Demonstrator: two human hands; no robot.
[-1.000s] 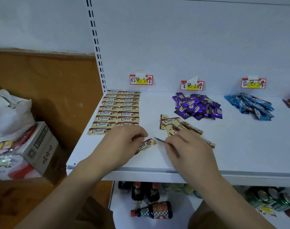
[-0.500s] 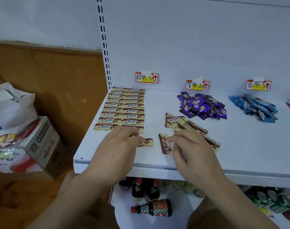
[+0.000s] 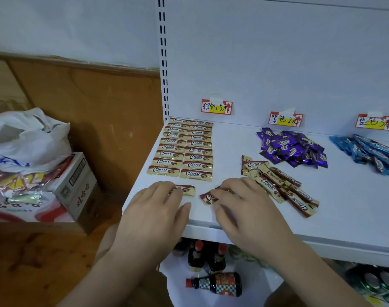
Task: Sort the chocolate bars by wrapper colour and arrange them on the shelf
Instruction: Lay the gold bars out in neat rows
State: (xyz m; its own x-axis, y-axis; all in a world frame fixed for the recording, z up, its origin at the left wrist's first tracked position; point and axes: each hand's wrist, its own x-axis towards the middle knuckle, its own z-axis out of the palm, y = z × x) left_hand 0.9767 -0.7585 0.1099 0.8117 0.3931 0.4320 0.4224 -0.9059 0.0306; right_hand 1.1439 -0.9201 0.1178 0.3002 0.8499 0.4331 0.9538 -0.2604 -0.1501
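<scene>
Left hand (image 3: 153, 209) slid gold bar (image 3: 184, 189) leftward (fingers flat); right hand (image 3: 244, 204) fingers pinch second bar (image 3: 208, 197).

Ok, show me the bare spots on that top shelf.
Bare: between the gold rows and the loose gold pile; front right, below the blue pile. Crowded: the front edge by both hands.

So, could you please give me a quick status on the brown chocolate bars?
Left hand fingers resting on one brown bar. Right hand fingers on a second bar. Two neat brown columns laid; loose brown pile still unsorted. Nothing in the way.
</scene>
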